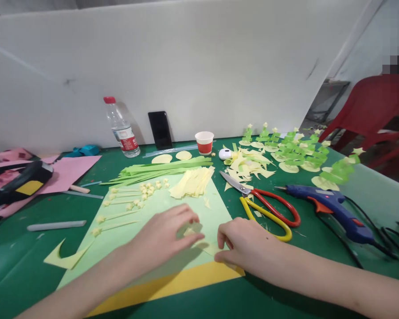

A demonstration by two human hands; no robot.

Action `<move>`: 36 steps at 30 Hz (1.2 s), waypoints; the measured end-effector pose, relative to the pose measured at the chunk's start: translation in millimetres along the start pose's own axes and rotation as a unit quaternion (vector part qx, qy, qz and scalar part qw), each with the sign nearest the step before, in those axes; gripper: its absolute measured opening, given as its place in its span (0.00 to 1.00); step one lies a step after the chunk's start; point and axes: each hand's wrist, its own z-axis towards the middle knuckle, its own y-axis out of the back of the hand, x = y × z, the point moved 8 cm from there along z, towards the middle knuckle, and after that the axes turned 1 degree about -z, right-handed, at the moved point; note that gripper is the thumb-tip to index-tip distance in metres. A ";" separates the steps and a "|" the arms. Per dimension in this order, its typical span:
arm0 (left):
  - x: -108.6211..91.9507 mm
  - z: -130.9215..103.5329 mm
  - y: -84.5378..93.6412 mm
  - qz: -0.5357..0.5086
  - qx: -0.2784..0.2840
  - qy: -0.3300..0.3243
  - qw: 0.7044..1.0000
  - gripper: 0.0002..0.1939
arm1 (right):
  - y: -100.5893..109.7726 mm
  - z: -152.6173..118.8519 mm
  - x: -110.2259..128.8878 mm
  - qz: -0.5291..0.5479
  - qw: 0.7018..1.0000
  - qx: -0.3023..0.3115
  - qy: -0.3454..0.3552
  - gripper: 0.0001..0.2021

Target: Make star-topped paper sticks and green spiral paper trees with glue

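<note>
My left hand (pixel 168 228) is over the light green paper sheet (pixel 173 257), thumb and fingers apart around a small pale-yellow paper piece (pixel 190 231). I cannot tell whether it touches that piece. My right hand (pixel 244 241) is closed, its fingertips at the end of a pale-yellow paper strip (pixel 209 247) lying low over the sheet. Further up the sheet are a pile of cut yellow strips (pixel 193 182), several folded paper stars (pixel 148 189) and several stars with strip tails (pixel 116 217). A yellow sheet (pixel 166 283) shows under the near edge.
Scissors (pixel 242 189) and a blue glue gun (pixel 332 206) with its cord lie right. Behind stand finished green paper plants (pixel 295 150), paper scraps (pixel 249 164), a paper cup (pixel 205 142), a phone (pixel 160 130) and a bottle (pixel 123 133). A glue stick (pixel 56 225) lies left.
</note>
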 end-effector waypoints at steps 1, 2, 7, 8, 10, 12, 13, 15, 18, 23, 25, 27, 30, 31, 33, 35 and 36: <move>3.7 -6.8 -6.1 0.003 0.004 0.003 1.000 0.09 | -0.7 0.0 -1.4 0.005 1.000 0.005 -0.002 0.12; 7.6 -12.2 -11.0 0.003 0.005 0.007 1.000 0.11 | -1.3 -0.2 -2.7 0.012 1.000 0.009 -0.003 0.13; 17.2 -18.1 -19.3 -0.027 -0.017 0.028 0.999 0.06 | -0.8 -4.2 -5.4 0.057 0.998 0.003 0.005 0.10; 15.7 -16.7 -19.4 -0.040 -0.017 0.028 0.999 0.07 | 0.0 -5.1 -5.3 0.070 0.998 -0.002 0.008 0.09; 10.4 -14.0 -19.2 -0.070 -0.015 0.029 0.997 0.08 | 1.9 -6.2 -4.0 0.101 0.995 -0.012 0.017 0.09; 4.4 -12.1 -18.1 -0.101 -0.015 0.030 0.994 0.07 | 4.1 -6.3 -0.6 0.140 0.989 -0.019 0.038 0.09; 1.8 -11.4 -16.9 -0.115 -0.017 0.030 0.993 0.06 | 5.5 -6.3 2.0 0.162 0.985 -0.022 0.055 0.09; -1.8 -9.7 -12.5 -0.144 -0.029 0.033 0.989 0.07 | 9.4 -6.9 6.8 0.212 0.973 -0.030 0.091 0.11; -2.4 -4.3 1.5 -0.204 -0.073 0.043 0.975 0.16 | 17.7 -9.7 6.3 0.303 0.946 -0.050 0.106 0.15; -3.6 9.0 21.0 -0.335 -0.142 0.047 0.930 0.13 | 26.9 -16.1 -0.5 0.446 0.889 -0.052 0.089 0.17; -7.2 12.6 17.8 -0.378 -0.132 0.044 0.915 0.10 | 26.9 -18.0 0.5 0.486 0.868 -0.037 0.092 0.17; -9.7 13.1 12.4 -0.410 -0.123 0.045 0.903 0.09 | 25.1 -19.6 2.7 0.517 0.851 -0.021 0.094 0.17; -10.7 10.4 5.1 -0.450 -0.112 0.051 0.885 0.07 | 22.0 -21.5 6.3 0.552 0.829 -0.001 0.092 0.17; -10.9 9.6 3.0 -0.461 -0.107 0.053 0.879 0.06 | 21.1 -22.2 7.4 0.562 0.822 0.005 0.091 0.17; -11.6 8.6 -0.1 -0.481 -0.093 0.056 0.870 0.06 | 19.4 -23.4 9.3 0.585 0.806 0.019 0.087 0.17; -12.8 8.5 -2.3 -0.492 -0.080 0.056 0.865 0.06 | 17.6 -24.5 10.5 0.608 0.789 0.036 0.084 0.17; -13.4 8.4 -3.3 -0.495 -0.074 0.056 0.864 0.06 | 16.7 -25.0 10.7 0.616 0.782 0.043 0.082 0.17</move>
